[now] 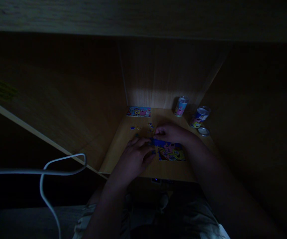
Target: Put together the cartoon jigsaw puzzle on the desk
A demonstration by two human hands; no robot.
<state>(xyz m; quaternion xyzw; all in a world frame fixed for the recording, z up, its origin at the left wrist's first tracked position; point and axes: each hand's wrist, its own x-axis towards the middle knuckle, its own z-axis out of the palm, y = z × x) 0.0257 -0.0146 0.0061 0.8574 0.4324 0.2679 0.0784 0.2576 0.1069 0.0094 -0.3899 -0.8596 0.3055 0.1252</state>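
A partly joined jigsaw puzzle with blue, pink and yellow cartoon figures lies on the wooden desktop. My left hand rests at its left side, fingers stretched out and apart, tips touching or close to blue pieces at the puzzle's edge. Over the puzzle's upper edge, my right hand has its fingers curled and thumb against them; whatever is in that pinch is too dark and small to make out. Loose puzzle pieces lie beyond my left hand, and more small pieces sit just left of my right fingertips.
A cartoon picture card lies at the back left. Two printed cans, one farther back and one nearer, stand at the right, with a round metal lid beside them. Wooden panels surround the desktop; a white cable hangs at left.
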